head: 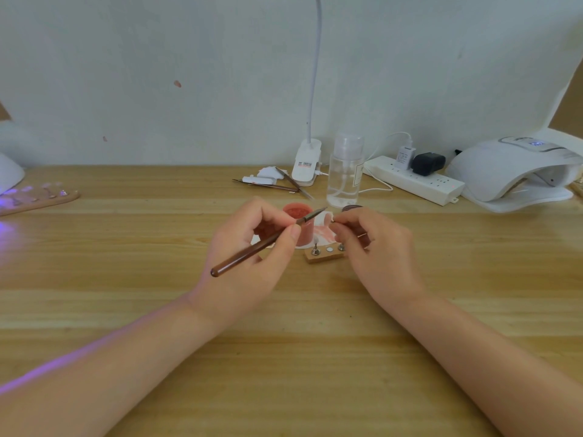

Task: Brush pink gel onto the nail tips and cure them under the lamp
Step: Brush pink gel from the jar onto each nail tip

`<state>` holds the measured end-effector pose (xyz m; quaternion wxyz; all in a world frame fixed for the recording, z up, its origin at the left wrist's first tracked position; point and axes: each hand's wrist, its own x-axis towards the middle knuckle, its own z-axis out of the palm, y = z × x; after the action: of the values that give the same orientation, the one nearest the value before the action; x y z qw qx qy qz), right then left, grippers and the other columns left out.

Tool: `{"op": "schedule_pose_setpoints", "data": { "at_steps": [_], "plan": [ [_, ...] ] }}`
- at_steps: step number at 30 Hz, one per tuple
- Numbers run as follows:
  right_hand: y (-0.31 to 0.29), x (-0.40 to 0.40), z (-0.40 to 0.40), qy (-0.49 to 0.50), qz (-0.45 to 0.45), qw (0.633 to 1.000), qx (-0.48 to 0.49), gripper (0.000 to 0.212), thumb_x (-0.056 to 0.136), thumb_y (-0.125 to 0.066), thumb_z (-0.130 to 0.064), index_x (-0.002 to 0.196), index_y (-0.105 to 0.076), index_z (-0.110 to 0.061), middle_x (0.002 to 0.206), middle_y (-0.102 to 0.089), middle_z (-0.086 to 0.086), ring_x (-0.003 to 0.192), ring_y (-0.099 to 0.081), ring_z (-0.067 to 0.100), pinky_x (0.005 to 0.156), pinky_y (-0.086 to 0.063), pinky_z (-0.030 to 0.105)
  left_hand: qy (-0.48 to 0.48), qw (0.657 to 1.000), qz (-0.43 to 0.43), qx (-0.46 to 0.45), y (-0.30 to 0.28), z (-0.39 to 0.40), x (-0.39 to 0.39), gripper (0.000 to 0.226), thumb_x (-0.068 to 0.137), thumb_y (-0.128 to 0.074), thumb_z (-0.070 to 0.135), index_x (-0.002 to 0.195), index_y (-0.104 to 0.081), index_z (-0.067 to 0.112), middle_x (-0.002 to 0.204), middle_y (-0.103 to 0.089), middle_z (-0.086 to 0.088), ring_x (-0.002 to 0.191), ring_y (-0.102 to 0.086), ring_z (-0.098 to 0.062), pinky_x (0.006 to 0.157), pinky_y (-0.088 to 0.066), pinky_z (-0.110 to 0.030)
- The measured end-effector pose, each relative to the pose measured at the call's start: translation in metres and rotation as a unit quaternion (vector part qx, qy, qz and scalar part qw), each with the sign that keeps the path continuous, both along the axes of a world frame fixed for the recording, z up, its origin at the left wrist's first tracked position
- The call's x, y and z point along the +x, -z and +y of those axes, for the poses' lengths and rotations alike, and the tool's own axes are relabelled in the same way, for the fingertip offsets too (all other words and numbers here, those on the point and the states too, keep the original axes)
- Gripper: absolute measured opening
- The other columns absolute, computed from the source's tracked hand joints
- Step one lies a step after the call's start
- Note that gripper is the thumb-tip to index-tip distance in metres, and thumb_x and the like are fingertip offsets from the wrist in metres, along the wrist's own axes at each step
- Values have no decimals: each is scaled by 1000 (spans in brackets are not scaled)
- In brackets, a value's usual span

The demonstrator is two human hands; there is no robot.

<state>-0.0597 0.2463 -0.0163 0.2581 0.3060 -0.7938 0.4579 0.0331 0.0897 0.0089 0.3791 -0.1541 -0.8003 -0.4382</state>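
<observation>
A: Holding item one: gel brush (268,241), brown handle, metal ferrule. Left hand (252,247) pinches it near the ferrule between thumb and forefinger; the handle runs out toward 8 o'clock past the palm, and the bristle end points toward 2 o'clock, close to the right fingertips (339,223).

B: Item two?

A: Nail tip (328,219), pale and small, mounted on a metal pin. Right hand (378,250) is closed on the pin, thumb and forefinger pinching, the other fingers curled under. The tip stands just off the fingertips at their 10 o'clock, with the brush end just beside it. Whether bristles touch the tip, I cannot tell.

B: Supplies?

A: Pink gel pot (299,228), open, between the two hands and partly behind the left thumb. Wooden stand (325,255) at the pot's 5 o'clock, carrying metal pins and a round magnet. White paper with pink smears (321,236) beside the pot.

B: Curing units?

A: White nail lamp (511,171) at 2 o'clock from the hands, well apart, on the wooden table (284,357). A second lamp (9,175) at 10 o'clock, at the frame edge, casting violet light over a wooden strip of mounted tips (41,198).

B: Remainder?

A: Clear pump bottle (345,171) at 12 o'clock; clip desk light (306,165) to its left; tweezers (284,184); power strip (416,182) with plugs.
</observation>
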Motion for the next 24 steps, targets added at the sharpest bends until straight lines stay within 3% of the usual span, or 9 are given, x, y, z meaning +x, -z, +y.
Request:
{"op": "schedule_pose_setpoints", "data": {
  "at_steps": [6,11,13,17,24],
  "plan": [
    [0,0,0,4,6,1000,8,7,85,-69,-11,91,-71,-10,82,-69,-3,74,-61,8,66,-43,9,-5,1000,-7,-17,0,2,-1,17,80,-64,4,77,-59,20,79,-62,28,73,-57,8,66,-40,-4],
    [0,-1,1,1,-3,1000,2,7,86,-68,-11,91,-71,-11,82,-69,-4,75,-61,6,67,-42,7,10,999,-13,-30,0,-1,2,9,78,-57,23,72,-55,17,78,-59,2,65,-52,-8,62,-40,-9],
    [0,-1,1,-3,-6,1000,-6,6,86,-67,-11,91,-71,-11,82,-69,-4,77,-60,6,67,-43,7,9,1000,-13,-6,0,-1,3,10,79,-58,21,72,-53,16,75,-59,5,64,-53,-3,61,-39,-9],
    [2,-2,0,-11,-14,1000,-17,7,86,-67,-12,91,-70,-15,79,-68,-6,75,-62,6,67,-45,10,3,999,-19,49,1,2,1,18,85,-60,-2,76,-52,11,72,-64,30,73,-59,15,62,-39,-1],
    [3,-2,-1,-27,-16,999,-26,7,86,-67,-10,91,-70,-14,78,-68,-7,73,-63,7,70,-52,25,13,994,-51,98,4,3,-4,17,89,-59,-3,78,-55,10,68,-67,26,77,-62,13,63,-43,-3]
  ]
}}
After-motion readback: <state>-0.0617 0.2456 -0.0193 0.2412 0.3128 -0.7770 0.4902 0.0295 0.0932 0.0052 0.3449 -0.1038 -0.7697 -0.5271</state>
